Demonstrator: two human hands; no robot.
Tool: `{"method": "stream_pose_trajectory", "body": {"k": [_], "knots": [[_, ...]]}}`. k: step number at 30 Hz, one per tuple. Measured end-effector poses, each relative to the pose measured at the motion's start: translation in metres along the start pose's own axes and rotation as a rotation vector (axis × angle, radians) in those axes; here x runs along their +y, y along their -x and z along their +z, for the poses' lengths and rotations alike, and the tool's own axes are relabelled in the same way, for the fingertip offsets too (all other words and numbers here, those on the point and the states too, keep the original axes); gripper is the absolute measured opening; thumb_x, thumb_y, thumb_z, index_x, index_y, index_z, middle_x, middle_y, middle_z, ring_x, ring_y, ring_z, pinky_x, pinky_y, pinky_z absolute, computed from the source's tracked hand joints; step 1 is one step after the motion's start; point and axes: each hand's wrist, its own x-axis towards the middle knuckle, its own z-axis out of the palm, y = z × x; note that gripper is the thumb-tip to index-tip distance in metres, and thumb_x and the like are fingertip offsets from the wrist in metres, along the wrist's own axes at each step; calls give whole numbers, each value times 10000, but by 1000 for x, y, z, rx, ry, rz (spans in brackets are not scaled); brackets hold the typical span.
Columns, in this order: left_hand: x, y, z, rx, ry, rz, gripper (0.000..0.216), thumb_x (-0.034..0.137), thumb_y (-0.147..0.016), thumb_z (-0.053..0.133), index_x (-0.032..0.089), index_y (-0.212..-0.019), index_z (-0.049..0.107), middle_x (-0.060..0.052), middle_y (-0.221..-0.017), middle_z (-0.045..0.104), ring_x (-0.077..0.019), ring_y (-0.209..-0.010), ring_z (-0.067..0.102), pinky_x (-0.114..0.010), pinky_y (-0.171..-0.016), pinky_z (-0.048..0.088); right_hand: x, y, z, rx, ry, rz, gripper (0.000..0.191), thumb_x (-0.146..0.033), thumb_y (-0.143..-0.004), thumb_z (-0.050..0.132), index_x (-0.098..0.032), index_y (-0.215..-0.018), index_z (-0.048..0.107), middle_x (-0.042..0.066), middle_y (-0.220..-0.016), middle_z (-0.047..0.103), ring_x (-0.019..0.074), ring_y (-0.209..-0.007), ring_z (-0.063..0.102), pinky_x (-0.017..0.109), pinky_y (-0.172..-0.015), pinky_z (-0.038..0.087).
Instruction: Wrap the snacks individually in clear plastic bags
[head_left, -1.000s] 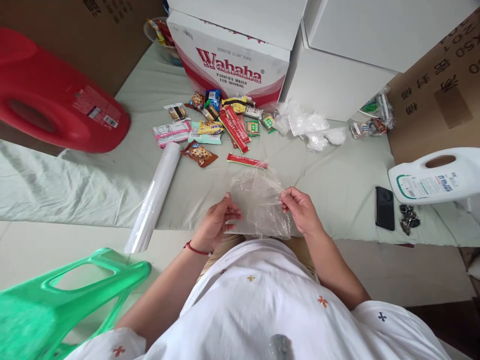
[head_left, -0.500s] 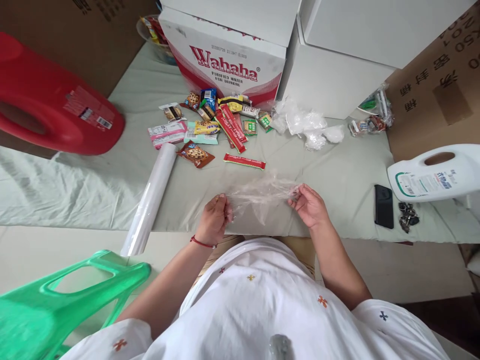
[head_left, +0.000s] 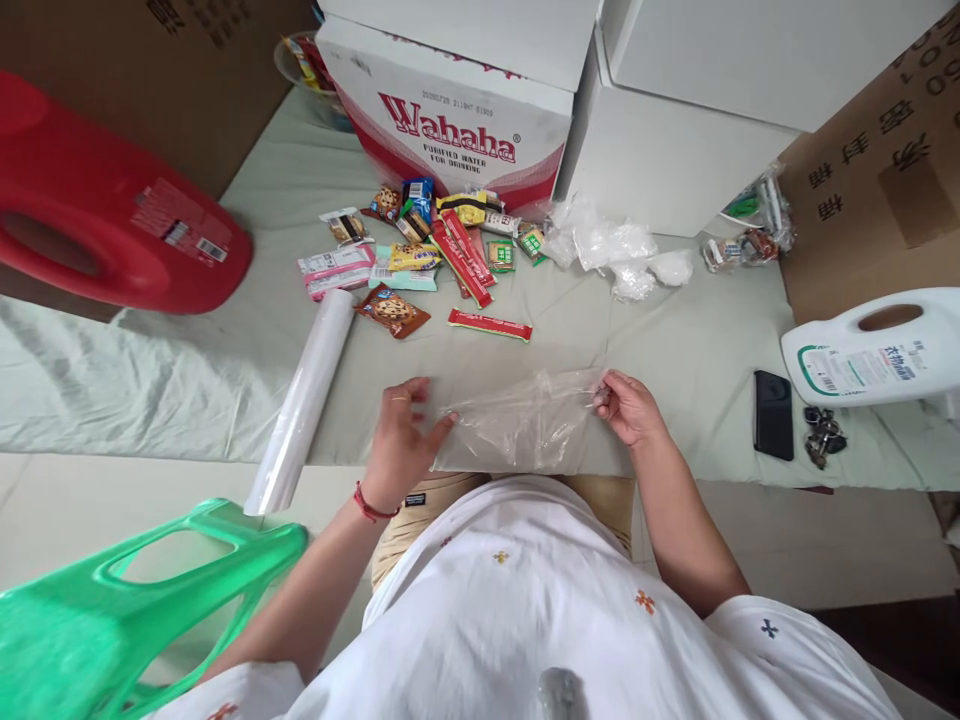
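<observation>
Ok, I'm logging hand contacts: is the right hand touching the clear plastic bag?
Touching: the head view shows the right hand pinching the clear plastic bag in its fingers at the upper right corner.

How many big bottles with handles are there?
2: the red bottle at the picture's left edge, and the white bottle at the right edge, beside the phone. Others could be hidden behind the boxes.

Clear bag (head_left: 525, 425) pinched in right fingers (head_left: 618, 386), left fingers (head_left: 400, 398) spread alongside, wrapped snacks (head_left: 466, 262) beyond
</observation>
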Motion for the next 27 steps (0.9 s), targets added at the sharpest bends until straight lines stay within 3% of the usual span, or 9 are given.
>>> {"method": "stream_pose_trajectory", "body": {"k": [3,5,8,12,18,21,27], "knots": [[9,4,1,-72,-214,393,706,333,-841,727,247,-1495,475,-185,-1558,438,-375,-1489,400,-598,-1171,402,1,3,4,-9,33,-7,433,-485,-612,905,-203,-692,588,-7,-675,626,84,-492,531,187,-378,445],[12,5,4,-175,-310,582,697,241,-857,705,294,-1516,482,-161,-1631,385,-400,-1569,270,-664,-1248,243,2,4,5,-4,49,-13,433,-495,-610,901,-203,-694,594,-7,-683,625,81,-498,533,182,-384,450],[10,3,10,-322,-352,710,699,166,-850,689,339,-1505,520,-131,-1635,418,-400,-1575,270,-680,-1267,173,3,4,4,11,80,-27,420,-504,-619,883,-209,-704,595,-7,-689,629,85,-505,529,187,-387,441],[-2,-2,20,-386,-275,734,550,270,-883,705,337,-1421,609,-121,-1525,547,-367,-1495,411,-645,-1251,257,8,3,-1,66,186,-67,408,-533,-644,841,-215,-697,592,-13,-655,613,98,-523,524,202,-414,421],[-6,-8,31,-300,-109,587,189,297,-948,573,256,-1034,737,-124,-1099,717,-304,-1157,619,-483,-1025,481,17,4,-14,51,681,-305,338,-510,-847,676,-231,-680,583,-9,-611,595,140,-561,521,274,-561,432],[2,-12,32,-179,2,403,187,320,-953,517,240,-942,686,-100,-938,691,-266,-969,626,-408,-933,487,15,5,-22,12,868,-426,306,-460,-892,648,-237,-689,596,-5,-638,596,160,-607,521,287,-608,410],[9,-24,34,62,80,-39,148,370,-959,499,250,-980,583,10,-744,607,-191,-685,545,-283,-720,399,13,6,-34,-14,903,-448,279,-461,-910,633,-235,-747,643,2,-687,600,181,-662,527,309,-663,426]]}}
